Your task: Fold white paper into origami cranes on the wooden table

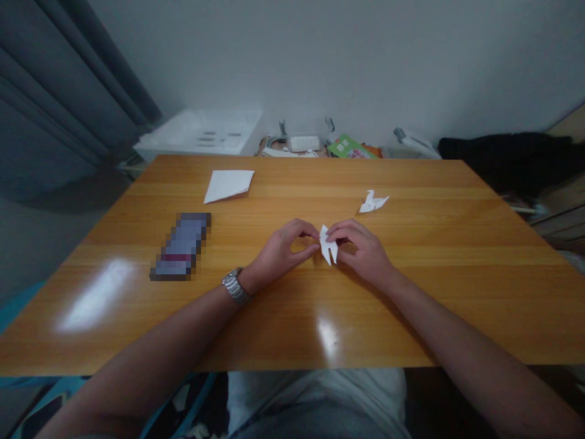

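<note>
Item: folded white paper piece (325, 238), two narrow points downward, held between both hands above the middle of the table (274, 332). Right hand (368, 253): grip closed on the piece from its right side. Left hand (284, 249): thumb and fingertips at the piece's left edge; whether this grip is pinched shut cannot be told. Left wrist: metal-banded watch (236, 286). Also on the table: folded paper bird (372, 202), beyond the right hand; white paper sheet (228, 185), far left; pixelated dark rectangular object (183, 244), left of the left hand.
</note>
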The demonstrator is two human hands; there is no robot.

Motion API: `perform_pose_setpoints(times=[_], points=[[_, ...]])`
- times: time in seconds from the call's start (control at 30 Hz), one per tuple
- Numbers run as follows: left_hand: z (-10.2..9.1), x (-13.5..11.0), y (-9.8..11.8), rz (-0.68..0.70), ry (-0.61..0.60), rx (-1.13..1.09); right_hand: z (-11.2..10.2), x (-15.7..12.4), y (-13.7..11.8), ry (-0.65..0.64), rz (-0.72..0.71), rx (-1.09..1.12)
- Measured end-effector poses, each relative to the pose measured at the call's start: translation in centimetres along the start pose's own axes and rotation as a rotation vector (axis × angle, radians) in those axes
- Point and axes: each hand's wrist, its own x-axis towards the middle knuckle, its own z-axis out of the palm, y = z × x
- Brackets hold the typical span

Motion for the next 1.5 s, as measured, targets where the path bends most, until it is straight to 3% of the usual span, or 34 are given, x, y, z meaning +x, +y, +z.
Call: perform_pose_setpoints(times=[0.17,0.37,0.73,1.03,1.5], points=[[-0.1,-0.1,0.3,-0.079,0.036,-0.056,0.2,-0.2,-0.2,-0.020,0.216,0.085],[0.3,-0.2,0.0,-0.199,0.085,-0.315,0.7,-0.3,-0.4,-0.120,0.485,0.368],[0.3,-0.1,0.3,-0.299,0.001,-0.565,1.3,-0.3,-1.2,-0.174,0.636,0.693],[0.3,-0.1,0.7,-0.290,-0.057,-0.682,1.4,-0.3,-2.5,-0.213,0.756,0.960],[0.4,0.0,0.9,-0.282,-0.022,-0.637,1.4,-0.1,-2.7,-0.216,0.792,1.013]])
